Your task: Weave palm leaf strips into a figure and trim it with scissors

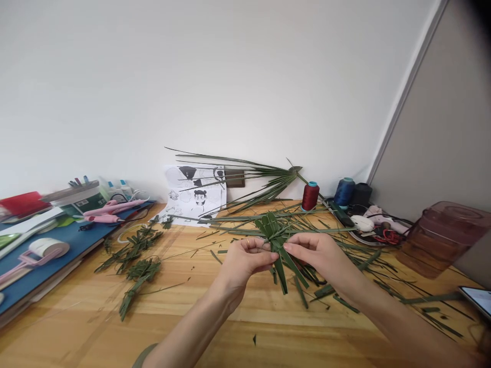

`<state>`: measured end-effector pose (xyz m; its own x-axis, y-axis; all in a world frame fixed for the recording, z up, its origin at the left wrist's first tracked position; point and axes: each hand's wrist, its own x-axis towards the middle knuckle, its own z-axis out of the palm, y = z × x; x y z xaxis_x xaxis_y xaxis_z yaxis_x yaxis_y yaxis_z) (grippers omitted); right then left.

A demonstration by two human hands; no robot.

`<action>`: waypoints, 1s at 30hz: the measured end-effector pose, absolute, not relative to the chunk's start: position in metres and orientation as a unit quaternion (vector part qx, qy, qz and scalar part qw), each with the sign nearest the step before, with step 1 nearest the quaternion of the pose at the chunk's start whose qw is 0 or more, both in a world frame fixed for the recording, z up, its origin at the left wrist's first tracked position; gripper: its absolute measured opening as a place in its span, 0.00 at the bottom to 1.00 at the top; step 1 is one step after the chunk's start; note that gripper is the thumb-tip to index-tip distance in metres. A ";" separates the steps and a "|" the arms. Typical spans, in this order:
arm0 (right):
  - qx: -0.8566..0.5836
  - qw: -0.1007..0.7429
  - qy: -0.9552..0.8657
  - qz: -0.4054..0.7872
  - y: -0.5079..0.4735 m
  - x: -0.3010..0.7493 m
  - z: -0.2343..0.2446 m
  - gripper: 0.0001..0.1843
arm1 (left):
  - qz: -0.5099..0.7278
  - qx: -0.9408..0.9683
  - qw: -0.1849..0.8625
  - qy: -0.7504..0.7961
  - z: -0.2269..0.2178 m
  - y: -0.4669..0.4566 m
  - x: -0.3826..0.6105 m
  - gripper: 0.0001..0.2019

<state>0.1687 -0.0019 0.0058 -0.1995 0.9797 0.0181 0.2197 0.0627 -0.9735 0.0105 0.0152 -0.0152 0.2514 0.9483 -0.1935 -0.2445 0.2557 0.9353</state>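
While both hands met over the wooden table [95, 327], the head view showed them holding a woven leaf piece [273, 231] between them. The left hand [245, 258] pinched it from the 9 o'clock side, with thumb and fingers closed on the green strips. The right hand [318, 254] pinched it from 3 o'clock, closed on it too. The leaf piece sat a little below the middle of the picture, and its loose ends pointed down to 6 o'clock. From the hands, a big palm leaf [264, 179] lay at 12 o'clock by the wall. A red thread spool [310, 196] stood at 1 o'clock. A paper with drawings [195, 199] leaned at 11 o'clock. Small leaf bundles [134, 255] lay at 9 o'clock, well apart. A brown box [441, 237] stood at 3 o'clock.
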 end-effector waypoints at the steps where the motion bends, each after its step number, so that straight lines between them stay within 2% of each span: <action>1: -0.491 0.400 -0.611 0.475 -0.002 0.168 0.005 0.10 | 0.449 0.415 0.672 0.418 -0.016 0.015 0.011 0.13; 11: -0.500 0.463 -0.597 0.423 -0.003 0.162 -0.005 0.09 | 0.490 0.399 0.677 0.377 -0.020 0.006 0.016 0.09; 15: -0.484 0.472 -0.589 0.443 -0.003 0.160 -0.007 0.09 | 0.498 0.395 0.679 0.368 -0.020 0.006 0.016 0.08; 21: -0.452 0.438 -0.553 0.546 0.014 0.175 -0.012 0.12 | 0.486 0.413 0.659 0.400 -0.010 0.023 -0.004 0.03; 25: -0.459 0.441 -0.527 0.563 0.024 0.189 -0.012 0.16 | 0.459 0.437 0.670 0.387 -0.001 0.033 -0.022 0.07; 28: -0.442 0.387 -0.570 0.575 0.016 0.185 -0.007 0.20 | 0.411 0.501 0.657 0.386 0.005 0.032 -0.028 0.11; 30: -0.437 0.339 -0.615 0.562 0.006 0.177 -0.002 0.16 | 0.401 0.530 0.635 0.393 0.007 0.030 -0.028 0.12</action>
<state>0.1773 0.0063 -0.0016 -0.3891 0.9182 -0.0745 0.1571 -0.0135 -0.9875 -0.0282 0.0304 0.0074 0.3698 0.9262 -0.0740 -0.0929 0.1161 0.9889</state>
